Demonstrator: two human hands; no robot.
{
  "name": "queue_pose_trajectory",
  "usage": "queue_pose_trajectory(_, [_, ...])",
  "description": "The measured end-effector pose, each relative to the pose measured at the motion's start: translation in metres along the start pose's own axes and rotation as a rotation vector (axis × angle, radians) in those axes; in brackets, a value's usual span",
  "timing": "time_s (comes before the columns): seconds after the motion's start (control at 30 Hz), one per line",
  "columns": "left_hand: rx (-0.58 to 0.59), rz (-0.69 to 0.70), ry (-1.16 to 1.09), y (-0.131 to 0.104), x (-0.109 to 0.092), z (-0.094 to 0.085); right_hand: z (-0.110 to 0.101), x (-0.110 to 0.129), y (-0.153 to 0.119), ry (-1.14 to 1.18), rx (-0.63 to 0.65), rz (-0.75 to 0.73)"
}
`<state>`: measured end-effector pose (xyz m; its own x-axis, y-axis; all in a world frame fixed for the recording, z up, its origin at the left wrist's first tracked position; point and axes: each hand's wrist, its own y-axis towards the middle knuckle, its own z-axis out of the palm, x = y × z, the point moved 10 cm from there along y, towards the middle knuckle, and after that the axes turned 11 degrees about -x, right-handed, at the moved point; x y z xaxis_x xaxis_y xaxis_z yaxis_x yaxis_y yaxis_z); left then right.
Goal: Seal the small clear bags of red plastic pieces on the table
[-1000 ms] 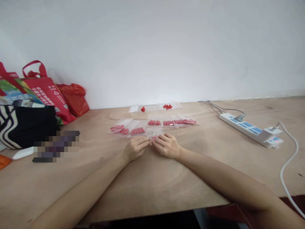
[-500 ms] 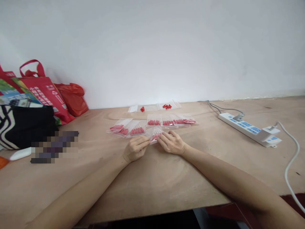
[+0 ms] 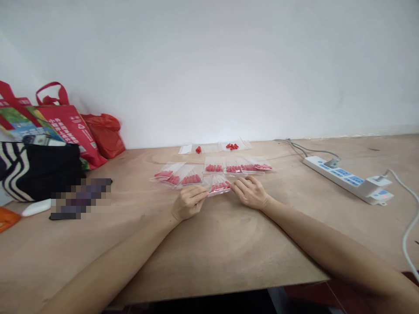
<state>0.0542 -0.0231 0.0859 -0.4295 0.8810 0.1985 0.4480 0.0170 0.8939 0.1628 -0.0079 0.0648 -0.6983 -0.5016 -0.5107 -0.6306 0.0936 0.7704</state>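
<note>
Hands [image 3: 190, 203] [image 3: 250, 192] pinch a clear bag [image 3: 218, 192] by its near corners, red pieces [image 3: 220, 186] lined up inside.

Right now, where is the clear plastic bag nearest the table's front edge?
In the head view, the clear plastic bag is near the middle, between the left hand and right hand, in front of other filled bags.

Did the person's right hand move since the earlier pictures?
Yes. The right hand has moved to the right, closer to the white power strip.
</note>
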Motion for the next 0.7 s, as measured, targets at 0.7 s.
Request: queue_pose_trajectory(0.7, [0.253, -0.387, 0.143, -0.023, 0.077, -0.013, 0.023, -0.052, -0.022, 1.008, -0.153, 0.931])
